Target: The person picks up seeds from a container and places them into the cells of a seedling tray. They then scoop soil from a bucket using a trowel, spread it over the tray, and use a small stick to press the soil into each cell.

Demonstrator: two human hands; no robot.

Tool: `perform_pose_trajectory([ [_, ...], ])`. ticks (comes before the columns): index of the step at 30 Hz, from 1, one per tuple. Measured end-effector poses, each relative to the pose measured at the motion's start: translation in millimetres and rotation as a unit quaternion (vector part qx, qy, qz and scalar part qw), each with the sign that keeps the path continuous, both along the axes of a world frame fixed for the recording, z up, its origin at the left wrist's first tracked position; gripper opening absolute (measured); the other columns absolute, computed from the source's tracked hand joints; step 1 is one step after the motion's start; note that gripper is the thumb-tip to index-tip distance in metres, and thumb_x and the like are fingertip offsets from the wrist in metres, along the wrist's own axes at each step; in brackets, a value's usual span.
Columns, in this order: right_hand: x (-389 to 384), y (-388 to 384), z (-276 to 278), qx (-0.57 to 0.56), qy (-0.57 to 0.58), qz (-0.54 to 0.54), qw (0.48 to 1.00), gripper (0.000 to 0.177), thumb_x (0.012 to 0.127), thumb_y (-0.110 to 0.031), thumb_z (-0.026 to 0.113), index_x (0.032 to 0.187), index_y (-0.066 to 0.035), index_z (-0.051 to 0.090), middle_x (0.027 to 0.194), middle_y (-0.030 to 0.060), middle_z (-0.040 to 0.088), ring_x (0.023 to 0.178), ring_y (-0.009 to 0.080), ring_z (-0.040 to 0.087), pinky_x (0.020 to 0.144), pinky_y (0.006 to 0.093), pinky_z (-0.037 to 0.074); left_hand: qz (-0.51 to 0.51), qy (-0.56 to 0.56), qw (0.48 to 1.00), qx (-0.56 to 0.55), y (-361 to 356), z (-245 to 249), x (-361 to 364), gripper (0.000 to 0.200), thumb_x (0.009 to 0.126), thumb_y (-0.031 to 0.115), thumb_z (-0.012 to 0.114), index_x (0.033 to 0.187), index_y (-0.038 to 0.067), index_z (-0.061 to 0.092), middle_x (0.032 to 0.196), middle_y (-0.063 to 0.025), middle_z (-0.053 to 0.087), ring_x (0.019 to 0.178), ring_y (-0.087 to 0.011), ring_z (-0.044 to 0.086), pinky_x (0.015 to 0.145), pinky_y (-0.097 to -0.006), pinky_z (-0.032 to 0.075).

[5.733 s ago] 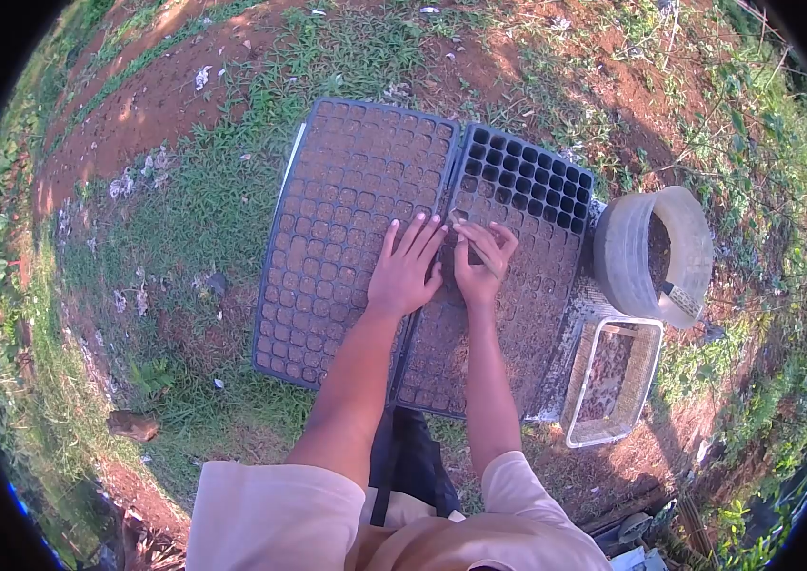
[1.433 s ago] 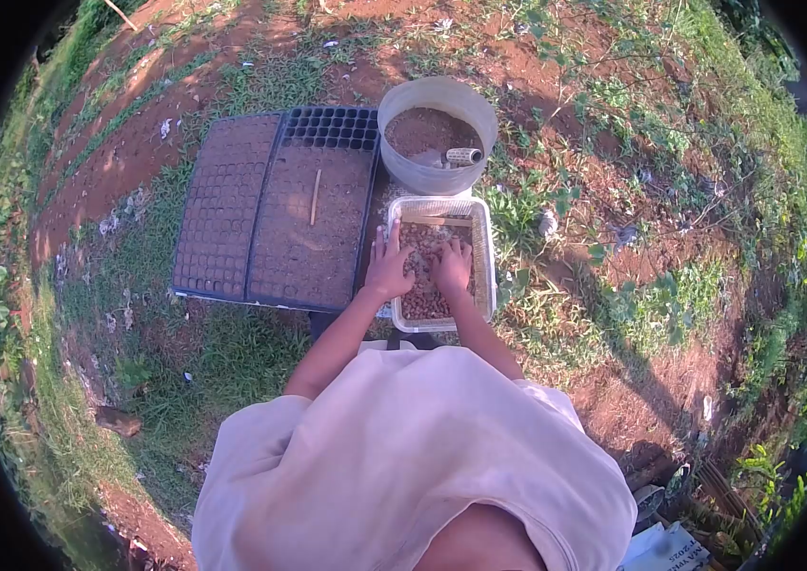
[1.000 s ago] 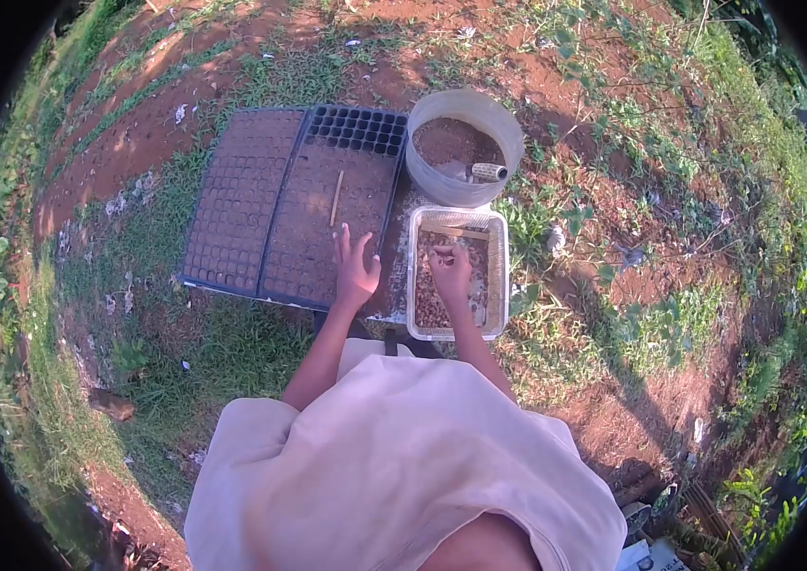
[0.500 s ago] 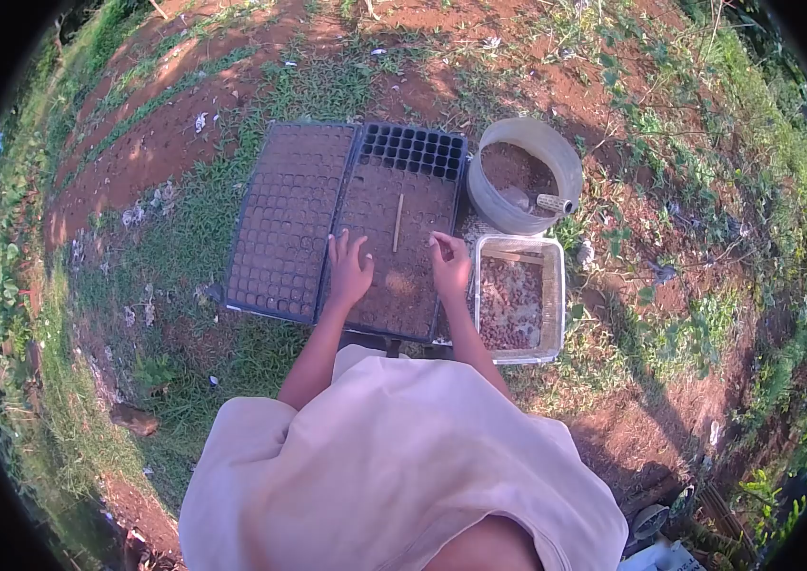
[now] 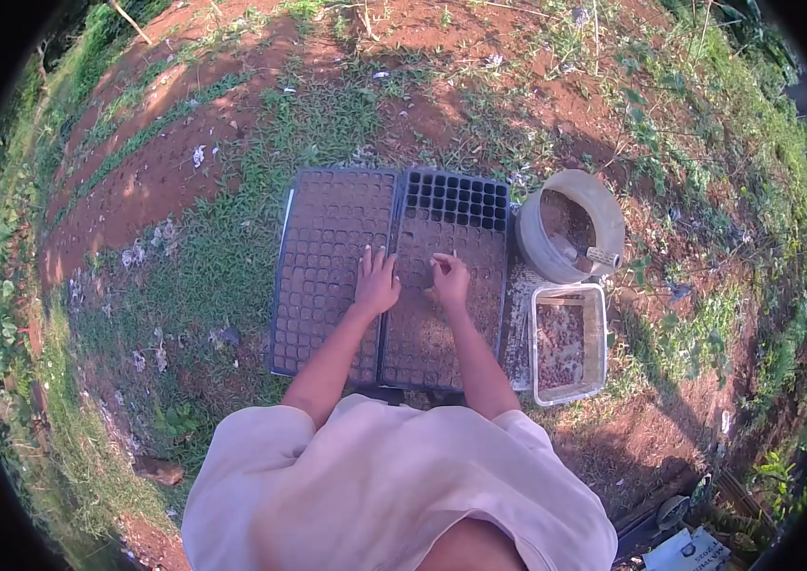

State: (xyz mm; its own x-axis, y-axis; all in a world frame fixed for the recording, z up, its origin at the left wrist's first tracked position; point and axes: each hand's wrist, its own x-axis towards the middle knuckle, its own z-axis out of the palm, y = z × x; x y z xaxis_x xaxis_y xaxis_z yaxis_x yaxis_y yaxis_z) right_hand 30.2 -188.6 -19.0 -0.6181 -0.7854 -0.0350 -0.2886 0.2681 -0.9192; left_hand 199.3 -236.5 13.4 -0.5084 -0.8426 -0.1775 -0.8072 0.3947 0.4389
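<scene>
Two dark seedling trays lie side by side. The left seedling tray (image 5: 327,247) has soil in its cells. The right seedling tray (image 5: 441,347) is soil-covered too, except for several bare black cells at its far end. My left hand (image 5: 378,284) rests with fingers stretched across the inner edges of both trays. Over the middle of the right tray, my right hand (image 5: 450,281) has its fingers closed where the thin wooden stick lay. The stick is almost wholly hidden by the hand.
To the right stands a round translucent tub (image 5: 537,243) with soil and a pale cylindrical object (image 5: 603,257) in it. Nearer me is a rectangular white container (image 5: 601,366) holding small reddish-brown pieces. Grass (image 5: 222,247) and reddish soil surround the trays.
My right hand has moved from the right tray's outer edge inward onto the stick. My left hand has shifted slightly. The view has tilted, so the trays appear lower and further right.
</scene>
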Motion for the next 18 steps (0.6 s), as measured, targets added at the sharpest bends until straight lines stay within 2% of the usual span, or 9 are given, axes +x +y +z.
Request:
perform_pose_trajectory([
  [2, 2.5, -8.6, -2.1, 0.016, -0.001, 0.003, 1.0, 0.015, 0.085, -0.008, 0.067, 0.098, -0.003, 0.071, 0.086, 0.0099, 0.069, 0.076, 0.0157, 0.065, 0.071, 0.0292, 0.052, -0.031, -0.012, 0.999, -0.031, -8.3, -8.1, 0.6, 0.057, 0.087, 0.022, 0.053, 0.14, 0.004, 0.04, 0.151, -0.0181, 0.027, 0.142, -0.0441, 0.012, 0.115, -0.0559, 0.016],
  [5, 7.4, -23.5, -7.1, 0.003, 0.034, 0.006, 0.999, 0.014, 0.084, -0.006, 0.066, 0.097, -0.003, 0.071, 0.085, 0.0119, 0.068, 0.075, 0.0204, 0.066, 0.072, 0.0332, 0.051, -0.069, -0.018, 0.997, -0.036, -18.1, -14.1, -0.5, 0.06, 0.088, 0.022, 0.053, 0.143, 0.006, 0.037, 0.152, -0.0175, 0.025, 0.143, -0.0447, 0.01, 0.114, -0.0585, 0.016],
  [7, 9.2, -32.9, -7.2, 0.023, 0.089, 0.011, 0.996, 0.013, 0.081, -0.008, 0.068, 0.092, -0.005, 0.072, 0.086, 0.0118, 0.066, 0.088, 0.0285, 0.059, 0.087, 0.0379, 0.045, -0.076, -0.025, 0.996, -0.05, -20.3, -10.9, -0.8, 0.058, 0.088, 0.022, 0.052, 0.142, 0.006, 0.038, 0.153, -0.0172, 0.024, 0.143, -0.0447, 0.01, 0.114, -0.0588, 0.016],
  [8, 11.5, -36.4, -5.9, 0.025, 0.089, 0.009, 0.996, 0.013, 0.081, -0.008, 0.068, 0.092, -0.005, 0.072, 0.086, 0.0118, 0.066, 0.088, 0.0285, 0.059, 0.087, 0.0379, 0.045, -0.081, -0.032, 0.994, -0.064, -20.4, -10.6, -0.5, 0.057, 0.088, 0.021, 0.052, 0.142, 0.006, 0.039, 0.153, -0.0169, 0.023, 0.143, -0.0447, 0.01, 0.114, -0.0591, 0.015],
  [10, 16.7, -42.0, -2.9, 0.004, 0.194, 0.001, 0.981, 0.013, 0.079, -0.008, 0.069, 0.092, -0.008, 0.073, 0.091, 0.0116, 0.064, 0.099, 0.0316, 0.051, 0.093, 0.0401, 0.04, -0.082, -0.026, 0.995, -0.059, -22.3, -9.6, -0.7, 0.056, 0.088, 0.02, 0.052, 0.141, 0.006, 0.041, 0.154, -0.0164, 0.021, 0.143, -0.0447, 0.009, 0.113, -0.061, 0.014],
  [12, 20.2, -49.1, -1.8, 0.005, 0.203, -0.005, 0.979, 0.013, 0.079, -0.008, 0.069, 0.092, -0.009, 0.073, 0.094, 0.0114, 0.063, 0.102, 0.0324, 0.049, 0.093, 0.0408, 0.04, -0.087, -0.064, 0.993, -0.04, -22.8, -2.0, -1.7, 0.055, 0.087, 0.019, 0.052, 0.14, 0.007, 0.043, 0.155, -0.016, 0.02, 0.143, -0.0446, 0.008, 0.113, -0.062, 0.013],
  [18, 27.8, -63.2, -2.4, 0.003, 0.232, 0.0, 0.973, 0.015, 0.079, -0.011, 0.07, 0.093, -0.012, 0.073, 0.107, 0.0118, 0.059, 0.11, 0.0351, 0.044, 0.098, 0.0442, 0.037, -0.096, -0.066, 0.993, -0.032, -26.5, -0.9, -2.5, 0.059, 0.083, 0.019, 0.058, 0.139, 0.005, 0.045, 0.154, -0.0153, 0.022, 0.143, -0.0439, 0.008, 0.112, -0.065, 0.012],
])
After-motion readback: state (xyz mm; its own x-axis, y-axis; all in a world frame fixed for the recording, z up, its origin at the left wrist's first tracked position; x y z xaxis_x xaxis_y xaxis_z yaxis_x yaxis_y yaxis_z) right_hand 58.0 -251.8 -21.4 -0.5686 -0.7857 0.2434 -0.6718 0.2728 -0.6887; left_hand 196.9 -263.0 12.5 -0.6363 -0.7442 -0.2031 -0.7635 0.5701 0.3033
